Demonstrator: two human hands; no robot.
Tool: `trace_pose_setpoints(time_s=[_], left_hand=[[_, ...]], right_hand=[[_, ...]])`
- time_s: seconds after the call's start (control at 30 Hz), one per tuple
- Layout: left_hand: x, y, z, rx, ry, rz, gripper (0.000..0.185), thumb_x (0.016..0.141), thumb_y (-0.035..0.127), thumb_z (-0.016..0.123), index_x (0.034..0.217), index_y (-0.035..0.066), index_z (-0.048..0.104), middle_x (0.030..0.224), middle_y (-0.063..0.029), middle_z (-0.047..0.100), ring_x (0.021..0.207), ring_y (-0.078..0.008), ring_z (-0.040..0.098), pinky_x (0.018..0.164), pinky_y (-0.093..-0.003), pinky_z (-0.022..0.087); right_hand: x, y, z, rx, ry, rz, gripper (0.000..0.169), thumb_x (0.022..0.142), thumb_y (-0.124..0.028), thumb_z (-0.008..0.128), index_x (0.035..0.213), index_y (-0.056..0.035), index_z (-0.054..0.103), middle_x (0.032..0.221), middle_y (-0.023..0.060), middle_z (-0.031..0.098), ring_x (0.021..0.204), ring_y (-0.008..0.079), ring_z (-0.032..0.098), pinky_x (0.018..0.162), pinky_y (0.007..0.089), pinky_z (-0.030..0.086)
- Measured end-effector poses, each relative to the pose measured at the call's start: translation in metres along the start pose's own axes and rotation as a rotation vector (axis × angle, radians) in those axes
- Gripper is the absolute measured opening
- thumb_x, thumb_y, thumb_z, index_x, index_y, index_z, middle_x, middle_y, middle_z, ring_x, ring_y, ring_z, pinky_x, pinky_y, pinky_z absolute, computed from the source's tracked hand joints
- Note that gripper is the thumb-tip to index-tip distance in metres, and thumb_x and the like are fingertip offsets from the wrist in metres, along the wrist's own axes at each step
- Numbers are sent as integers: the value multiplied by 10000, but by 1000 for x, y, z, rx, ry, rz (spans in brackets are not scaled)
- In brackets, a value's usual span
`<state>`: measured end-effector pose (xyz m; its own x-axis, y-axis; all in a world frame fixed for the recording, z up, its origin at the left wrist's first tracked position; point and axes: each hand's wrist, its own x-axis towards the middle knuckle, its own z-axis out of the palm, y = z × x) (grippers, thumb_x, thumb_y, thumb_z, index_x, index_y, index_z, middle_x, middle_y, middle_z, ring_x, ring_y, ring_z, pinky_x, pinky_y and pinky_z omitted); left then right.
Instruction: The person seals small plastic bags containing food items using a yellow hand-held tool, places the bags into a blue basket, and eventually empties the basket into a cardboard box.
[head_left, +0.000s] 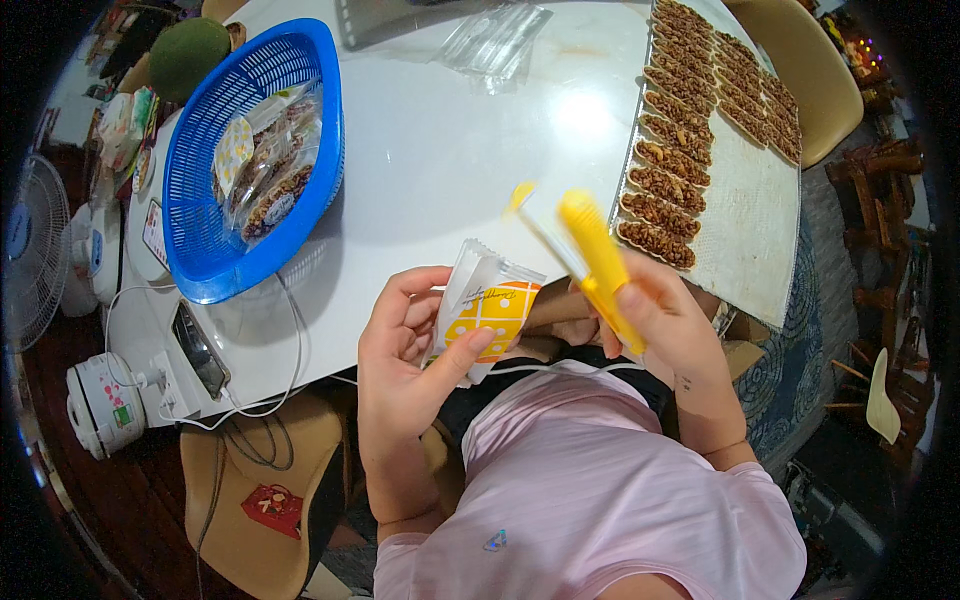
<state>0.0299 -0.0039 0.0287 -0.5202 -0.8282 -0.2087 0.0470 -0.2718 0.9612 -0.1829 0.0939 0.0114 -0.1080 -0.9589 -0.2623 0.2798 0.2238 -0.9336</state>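
Near the front edge of the table, my left hand (420, 337) pinches a small plastic packet (499, 311) with a yellow and orange dotted print. To its right, my right hand (660, 315) grips a yellow handheld tool (600, 255), perhaps a bag sealer; its jaws stand apart and look blurred. The tool and the packet do not touch. A blue plastic basket (334, 150) at the left holds several filled clear bags (274, 172). Rows of oblong brown nut-topped pieces (671, 180) lie on a white mat (742, 225) at the right.
Clear plastic bags (499, 41) lie at the far side of the white table (420, 150). A phone (199, 349) with a white cable (300, 337) rests at the left front corner, near a small white appliance (105, 405). Chairs (262, 487) stand around the table.
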Motion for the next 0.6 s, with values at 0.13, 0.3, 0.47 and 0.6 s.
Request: trace_pose_setpoints(time_s=[0.13,0.3,0.47,0.6], left_hand=[[0,-4,13,-156,2,122,459,797,-28,672,1205,-32,462,993,-151,651,920,-198,651,747,-271,534],[0,-21,21,-71,10,108,527,800,-17,673,1266,-49,428,1113,-138,608,962,-194,632,798,-293,528],[-3,-28,25,-237,-85,152,448,875,36,604,1277,-72,440,1139,-129,593,976,-167,615,846,-295,504],[-5,-30,18,-385,-77,22,412,928,107,559,1268,-99,450,1129,-132,603,981,-170,611,858,-292,490]], right_hand=[[6,2,3,247,65,6,529,932,-464,509,1160,13,496,863,53,529,528,53,486,442,179,398],[14,-12,29,193,59,-35,288,862,-182,673,1039,9,550,768,23,570,542,35,501,465,173,395],[19,-26,39,209,107,16,148,865,-107,673,923,5,596,683,-9,569,544,35,528,460,187,412],[21,-24,33,241,71,55,149,868,-132,673,903,-5,602,661,-19,555,486,22,479,406,185,351]])
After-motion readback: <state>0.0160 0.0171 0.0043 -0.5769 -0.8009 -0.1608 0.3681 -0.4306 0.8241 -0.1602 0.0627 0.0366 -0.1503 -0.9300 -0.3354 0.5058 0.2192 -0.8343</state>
